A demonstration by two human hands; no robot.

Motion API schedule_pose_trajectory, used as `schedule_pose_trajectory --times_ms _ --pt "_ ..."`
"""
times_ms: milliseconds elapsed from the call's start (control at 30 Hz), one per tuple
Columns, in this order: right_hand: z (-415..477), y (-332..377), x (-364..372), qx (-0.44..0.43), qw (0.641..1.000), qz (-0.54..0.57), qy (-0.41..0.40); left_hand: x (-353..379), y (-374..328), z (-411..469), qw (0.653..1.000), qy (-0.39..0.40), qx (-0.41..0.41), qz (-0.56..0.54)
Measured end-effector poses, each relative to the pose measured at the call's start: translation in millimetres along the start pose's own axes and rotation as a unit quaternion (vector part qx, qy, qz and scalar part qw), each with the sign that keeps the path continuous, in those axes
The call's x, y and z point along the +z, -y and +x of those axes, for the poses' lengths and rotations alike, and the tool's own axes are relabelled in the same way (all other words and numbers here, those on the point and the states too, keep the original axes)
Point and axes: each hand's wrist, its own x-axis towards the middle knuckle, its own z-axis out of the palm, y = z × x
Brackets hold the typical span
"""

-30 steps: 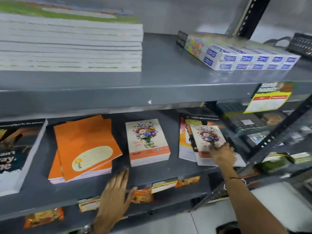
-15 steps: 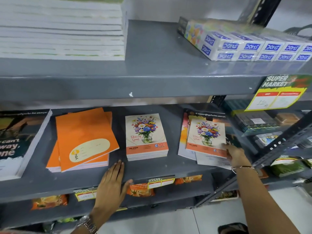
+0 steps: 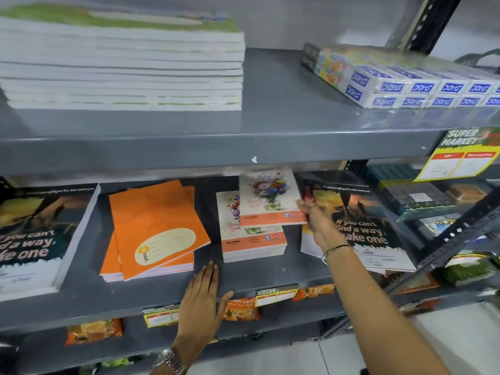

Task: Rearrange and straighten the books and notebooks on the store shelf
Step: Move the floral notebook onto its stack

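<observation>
Grey metal shelving (image 3: 284,147) with a slotted upright (image 3: 430,20) stands against a pale wall (image 3: 284,20).

floral notebook (image 3: 270,197) | lifted, tilted | above floral stack (image 3: 253,239) | orange stack (image 3: 154,231) skewed

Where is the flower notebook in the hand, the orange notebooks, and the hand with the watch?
flower notebook (image 3: 270,197): head view, middle of its cover.
orange notebooks (image 3: 154,220): head view, top cover.
left hand (image 3: 201,301): head view, back of the hand.

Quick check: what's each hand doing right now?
Left hand: open, flat on the shelf edge, holding nothing.
Right hand: closed on the floral notebook.
</observation>
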Motion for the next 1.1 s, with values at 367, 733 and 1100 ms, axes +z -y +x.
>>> schedule_pose_trajectory --times_ms 367,733,1100 --pt "-7.2 -37.9 12.7 -0.064 0.973 -0.215 -0.064 6.5 4.6 -1.0 0.998 -0.017 0.015 -0.054" --pt "-2.1 -29.2 -119.7 -0.084 0.867 -0.428 -0.242 -25.5 -187.6 23.9 0.934 0.047 0.185 -0.303" --pt "35.4 -20.2 -194.9 0.033 0.81 -0.561 -0.168 -7.0 -277.2 113.1 0.883 0.227 -0.102 -0.398"
